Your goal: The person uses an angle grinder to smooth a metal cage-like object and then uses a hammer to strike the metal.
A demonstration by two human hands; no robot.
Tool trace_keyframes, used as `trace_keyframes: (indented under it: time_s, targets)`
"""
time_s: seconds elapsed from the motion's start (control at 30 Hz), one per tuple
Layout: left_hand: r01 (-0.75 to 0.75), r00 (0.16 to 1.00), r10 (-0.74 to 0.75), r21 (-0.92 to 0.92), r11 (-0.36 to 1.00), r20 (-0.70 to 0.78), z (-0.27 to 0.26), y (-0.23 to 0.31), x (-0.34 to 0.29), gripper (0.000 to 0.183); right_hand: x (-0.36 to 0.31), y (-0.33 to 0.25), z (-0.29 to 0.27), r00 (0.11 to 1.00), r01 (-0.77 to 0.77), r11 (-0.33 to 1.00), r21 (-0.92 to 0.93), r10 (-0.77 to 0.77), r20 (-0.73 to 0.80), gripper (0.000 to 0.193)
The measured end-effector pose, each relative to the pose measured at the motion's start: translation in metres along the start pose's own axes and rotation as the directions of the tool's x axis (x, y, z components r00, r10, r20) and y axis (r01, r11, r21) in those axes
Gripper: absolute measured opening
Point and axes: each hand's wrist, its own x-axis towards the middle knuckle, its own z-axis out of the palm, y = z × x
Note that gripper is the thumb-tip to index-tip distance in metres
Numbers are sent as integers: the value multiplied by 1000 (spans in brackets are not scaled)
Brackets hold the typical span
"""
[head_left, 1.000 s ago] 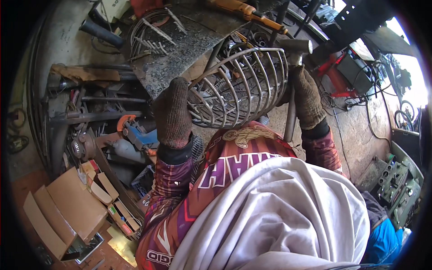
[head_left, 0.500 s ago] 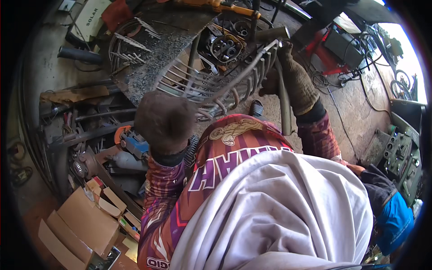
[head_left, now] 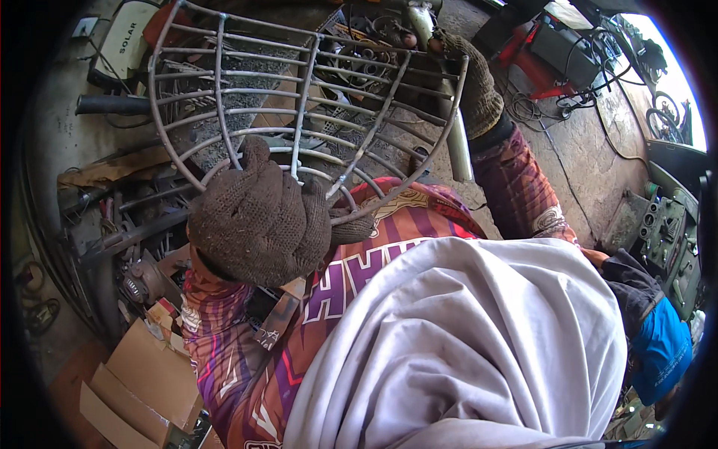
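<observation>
A curved metal grille [head_left: 303,90] of welded round bars is held up in front of me, its rounded face toward the camera. My left hand [head_left: 262,217], in a brown knitted glove, grips its near left edge; the glove covers that part of the rim. My right hand [head_left: 475,82], gloved too with bare fingertips showing, closes around what looks like a hammer with a pipe handle [head_left: 458,146] beyond the grille's right edge. The handle points down toward me, and its head is partly cut off at the top. Whether the right hand also touches the grille, I cannot tell.
Metal scraps and tools lie on the left, above an open cardboard box [head_left: 153,374]. A red and black machine [head_left: 557,63] with cables stands at far right. A person in a blue top [head_left: 662,348] is close on my right, beside a green-grey machine [head_left: 669,247].
The grille has been raised and turned from edge-on to face the camera. My left hand has turned and come nearer. The hammer and right hand have shifted slightly up and left.
</observation>
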Motion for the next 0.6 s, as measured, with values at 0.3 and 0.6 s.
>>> trace_keyframes:
  time_s: [0.3, 0.6]
  targets:
    - [601, 701, -686, -356, 716, -196, 36, 7, -8, 17, 1, 2, 13, 967, -67, 904, -423, -46, -251, 52]
    - [699, 76, -988, -714, -43, 135, 88, 39, -53, 34, -29, 21, 0, 867, -135, 645, -752, -290, -405, 39]
